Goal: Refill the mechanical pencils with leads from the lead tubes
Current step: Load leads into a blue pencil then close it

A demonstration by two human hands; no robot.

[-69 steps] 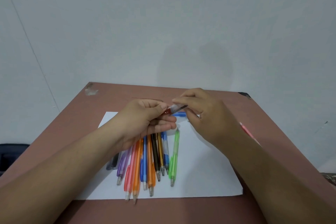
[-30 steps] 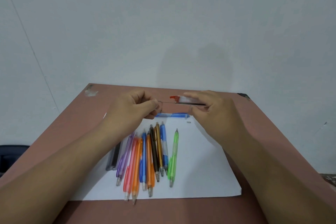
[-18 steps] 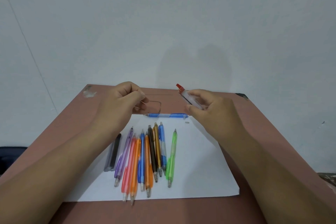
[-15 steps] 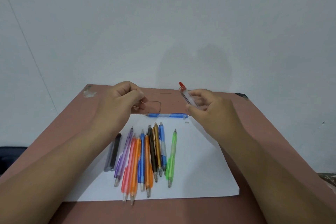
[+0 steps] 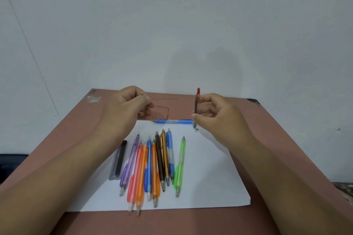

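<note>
The right hand is pinching a lead tube upright, red cap on top, likely keeping its leads inside. The left hand is pinching a thin lead level, seemingly ready for the blue pencil lying on the surface just below both hands.

pencils look like glossy see-through plastic, sheet is plain matt paper, table a smooth matt reddish-brown top.
</note>
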